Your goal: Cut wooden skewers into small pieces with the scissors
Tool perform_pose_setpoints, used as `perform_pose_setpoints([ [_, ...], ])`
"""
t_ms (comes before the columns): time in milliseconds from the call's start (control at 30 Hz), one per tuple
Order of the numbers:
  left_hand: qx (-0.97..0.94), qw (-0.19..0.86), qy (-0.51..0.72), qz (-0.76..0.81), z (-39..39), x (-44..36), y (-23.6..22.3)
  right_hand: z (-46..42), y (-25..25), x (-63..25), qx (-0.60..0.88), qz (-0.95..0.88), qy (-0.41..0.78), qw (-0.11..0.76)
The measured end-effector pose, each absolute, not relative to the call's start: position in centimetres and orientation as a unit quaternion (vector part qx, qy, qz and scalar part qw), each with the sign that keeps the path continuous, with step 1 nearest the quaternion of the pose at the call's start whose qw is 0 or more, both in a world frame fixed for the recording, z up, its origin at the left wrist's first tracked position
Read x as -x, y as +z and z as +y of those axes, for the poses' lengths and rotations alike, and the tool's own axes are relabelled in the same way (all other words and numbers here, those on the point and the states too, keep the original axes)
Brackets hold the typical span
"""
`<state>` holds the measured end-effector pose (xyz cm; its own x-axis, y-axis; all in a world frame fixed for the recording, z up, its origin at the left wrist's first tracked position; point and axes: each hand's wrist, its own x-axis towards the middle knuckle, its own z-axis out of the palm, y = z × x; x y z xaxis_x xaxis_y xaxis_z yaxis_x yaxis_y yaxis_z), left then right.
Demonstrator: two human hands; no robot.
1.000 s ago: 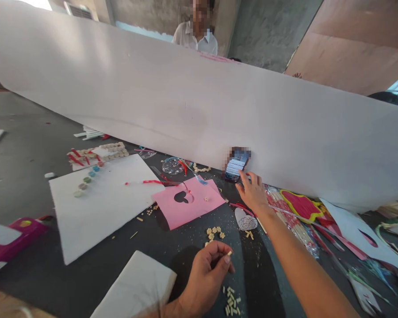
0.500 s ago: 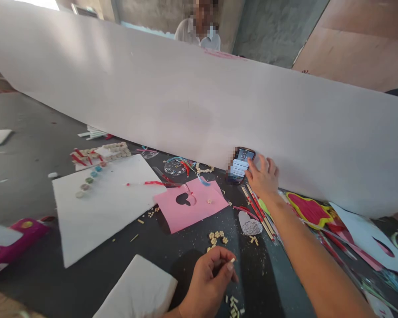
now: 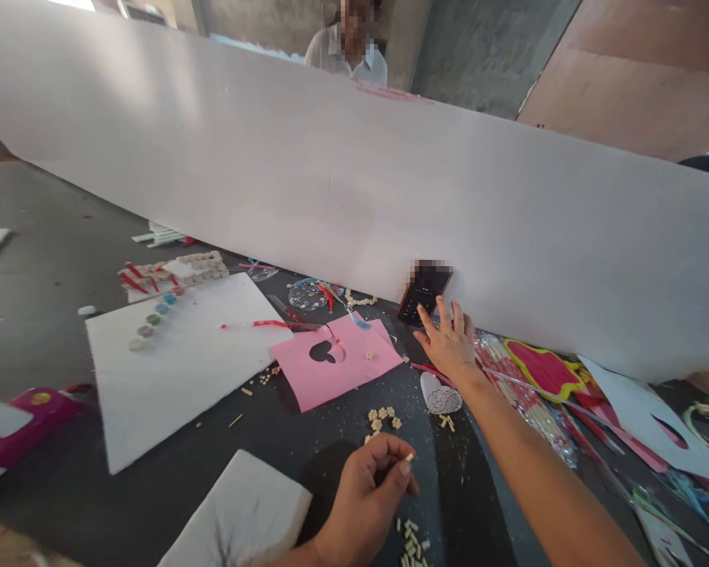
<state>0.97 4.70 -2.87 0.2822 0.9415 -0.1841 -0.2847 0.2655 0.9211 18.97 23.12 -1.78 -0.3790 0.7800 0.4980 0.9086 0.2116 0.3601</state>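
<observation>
Between the thumb and index finger of my left hand is a small pale stick piece. My right hand reaches forward with its fingers spread. Its fingertips are at the lower part of a smartphone, which leans against the white board and shows a dark screen. Just beyond my left hand lie several small flower-shaped pieces. A pile of short cut pieces is below that hand. A paper heart with a drawn pattern lies near my right wrist.
A long white board stands across the table, with a person behind it. Pink paper with a cut-out lies mid-table. To the left are a white sheet and paint pots. Wrapped sticks lie right; a white block is nearest.
My right hand has moved left and down, onto the phone's lower part. The phone's screen has gone from a lit lock screen to a dark one. My left hand keeps its pinch.
</observation>
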Motion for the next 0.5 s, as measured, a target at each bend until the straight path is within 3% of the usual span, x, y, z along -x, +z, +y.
perform_pose_setpoints([
  [500,-0.397,0.698,0.447,0.394,4.8,-1.0,-2.6,22.6,-2.0,-19.1,0.512,-0.805,-0.286,0.091],
])
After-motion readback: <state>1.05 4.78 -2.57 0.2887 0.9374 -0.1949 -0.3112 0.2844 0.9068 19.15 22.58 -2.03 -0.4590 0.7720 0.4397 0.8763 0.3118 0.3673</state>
